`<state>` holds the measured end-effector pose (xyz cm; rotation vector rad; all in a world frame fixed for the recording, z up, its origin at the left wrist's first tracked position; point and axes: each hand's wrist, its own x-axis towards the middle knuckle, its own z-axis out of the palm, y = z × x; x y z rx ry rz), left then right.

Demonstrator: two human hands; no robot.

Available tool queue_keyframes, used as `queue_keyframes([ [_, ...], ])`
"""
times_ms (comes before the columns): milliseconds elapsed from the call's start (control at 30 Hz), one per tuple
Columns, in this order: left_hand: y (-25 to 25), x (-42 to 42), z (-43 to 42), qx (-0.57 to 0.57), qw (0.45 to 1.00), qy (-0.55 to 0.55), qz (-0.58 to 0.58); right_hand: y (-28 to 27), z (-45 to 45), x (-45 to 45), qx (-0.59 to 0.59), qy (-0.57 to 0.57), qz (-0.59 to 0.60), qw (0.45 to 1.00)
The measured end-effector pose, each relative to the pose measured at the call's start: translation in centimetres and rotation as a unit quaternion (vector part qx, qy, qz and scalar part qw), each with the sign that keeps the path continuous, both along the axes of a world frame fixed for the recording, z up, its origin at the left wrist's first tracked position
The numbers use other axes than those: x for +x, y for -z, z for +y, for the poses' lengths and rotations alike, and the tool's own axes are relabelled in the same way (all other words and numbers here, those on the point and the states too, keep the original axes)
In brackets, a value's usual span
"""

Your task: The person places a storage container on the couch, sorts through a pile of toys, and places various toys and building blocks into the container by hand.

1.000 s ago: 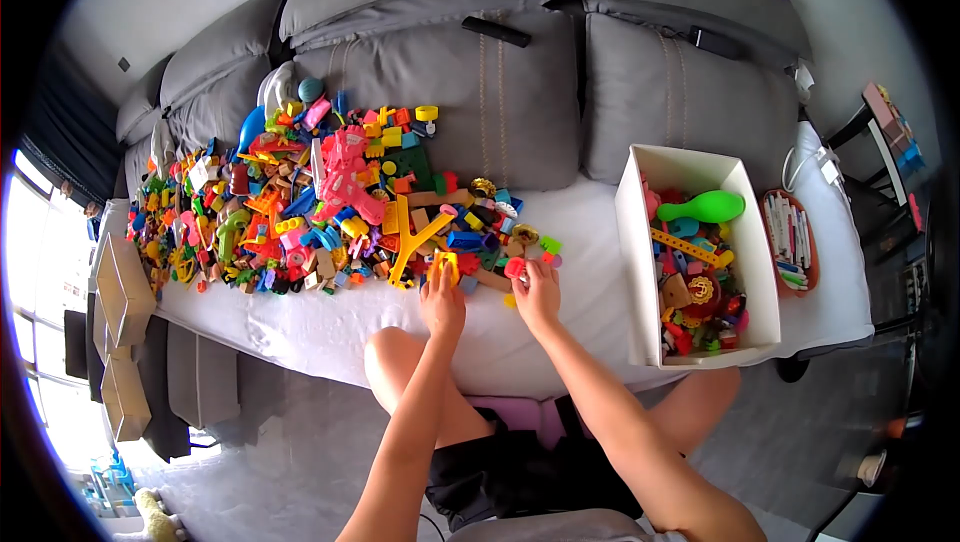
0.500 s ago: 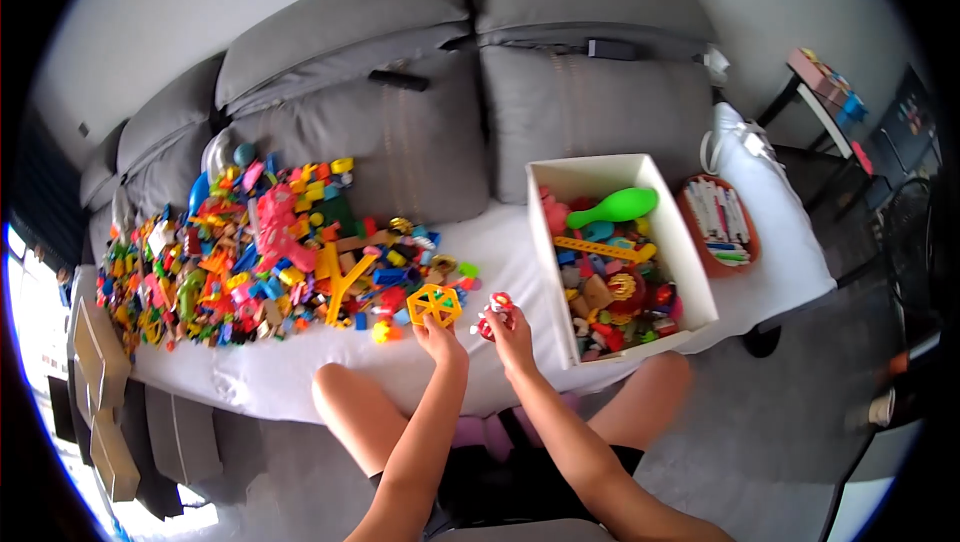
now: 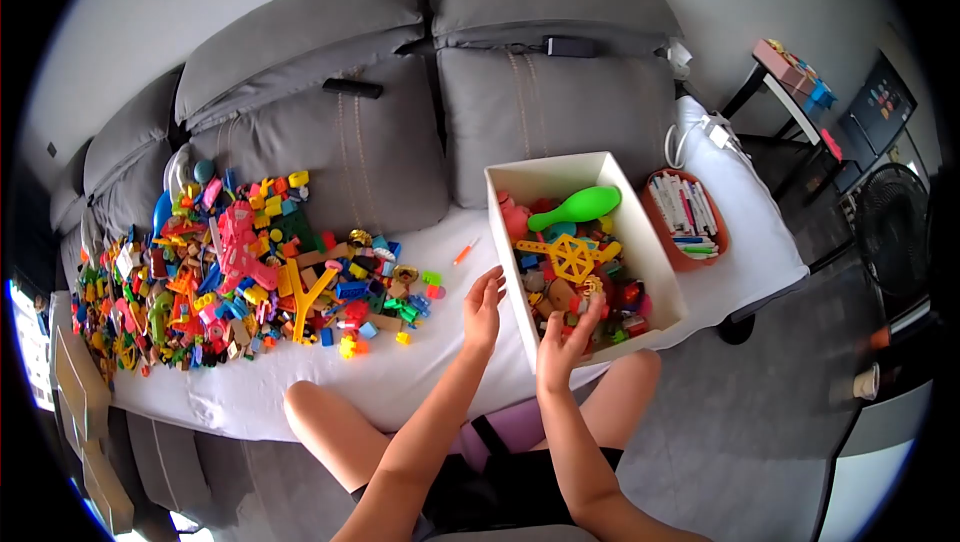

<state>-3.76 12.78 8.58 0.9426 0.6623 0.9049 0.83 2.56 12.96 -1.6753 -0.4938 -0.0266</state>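
My left hand (image 3: 482,314) is beside the left wall of the white box (image 3: 512,314), its fingers extended and nothing in them. My right hand (image 3: 565,350) hangs over the box's near end, fingers apart and seemingly bare. Inside the box, a yellow hexagonal toy piece (image 3: 573,259) rests on mixed toys, close to a yellow strip with holes (image 3: 533,246). A green spoon-shaped toy (image 3: 578,208) lies near the far end. The small red-and-white toy cannot be picked out among the contents.
A large heap of colourful toys (image 3: 215,287) covers the left part of the white-covered sofa seat (image 3: 440,342). An orange marker (image 3: 465,252) lies left of the box. To its right stands a red basket of markers (image 3: 688,217). Grey cushions (image 3: 560,107) line the back.
Both hands have moved right to the box and opened. The yellow hexagonal piece has gone from my left hand into the box; the red-and-white toy has left my right hand.
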Motion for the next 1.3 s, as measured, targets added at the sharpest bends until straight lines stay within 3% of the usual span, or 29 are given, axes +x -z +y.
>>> queue_keyframes([
  [100,6.3,-3.8,1.0,0.055,0.99,-0.068,0.114,1.1,1.7,-2.3,0.031,-0.145,-0.04,0.988],
  [167,7.7,-7.4,1.8,0.15,0.937,-0.099,0.3,2.8,4.2,-3.4,0.008,-0.235,-0.039,0.971],
  [233,9.9,-10.5,2.9,0.221,0.9,-0.147,0.345,6.0,7.2,-4.0,-0.056,-0.287,-0.026,0.956],
  [267,9.7,-12.2,3.5,0.251,0.877,-0.128,0.39,8.6,8.8,-4.0,-0.109,-0.296,0.003,0.949],
  [300,9.4,-13.6,3.9,0.259,0.863,-0.121,0.416,12.3,10.7,-3.6,-0.169,-0.287,-0.041,0.942],
  [400,9.2,-16.8,4.8,0.269,0.825,-0.071,0.492,17.2,16.2,-2.2,-0.297,-0.225,-0.071,0.926],
  [500,10.5,-18.9,5.3,0.347,0.804,-0.056,0.48,17.9,20.0,-0.3,-0.383,-0.169,-0.074,0.905],
  [600,11.3,-19.6,5.3,0.33,0.814,-0.026,0.477,20.0,21.6,1.0,-0.447,-0.154,-0.15,0.868],
  [700,11.7,-19.7,5.2,0.302,0.84,-0.029,0.449,20.6,21.1,0.7,-0.347,-0.196,-0.177,0.9],
  [800,11.6,-19.6,5.3,0.298,0.85,-0.046,0.432,18.1,18.7,-1.7,-0.307,-0.235,-0.114,0.915],
  [833,11.6,-19.5,5.3,0.288,0.855,-0.049,0.428,17.7,17.6,-2.7,-0.288,-0.229,-0.15,0.918],
  [1000,11.0,-20.0,4.7,0.34,0.848,-0.079,0.398,16.8,13.8,-5.2,-0.29,-0.286,-0.094,0.908],
  [1167,12.4,-20.3,2.2,0.234,0.891,-0.127,0.368,15.0,10.4,-7.2,-0.37,-0.323,-0.114,0.864],
  [1300,13.6,-19.5,0.8,0.074,0.919,-0.201,0.331,14.0,8.1,-8.3,-0.251,-0.279,-0.11,0.92],
])
